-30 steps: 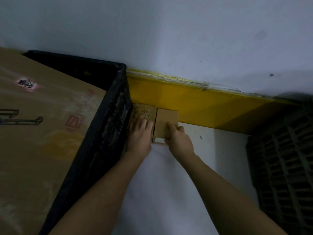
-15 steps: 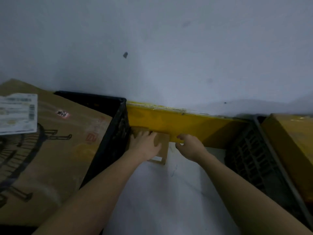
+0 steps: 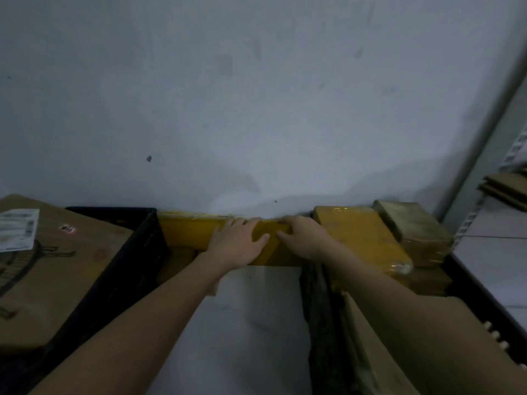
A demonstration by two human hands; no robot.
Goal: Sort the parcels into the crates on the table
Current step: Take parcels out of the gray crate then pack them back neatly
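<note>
Parcel in right crate lies lengthwise toward wall.

Nothing can be read: the white label on the cardboard box, left of the left hand, is too blurred, as are its printed marks

Matt black plastic crate, brown cardboard parcel, glossy tape-wrapped yellow parcel.
</note>
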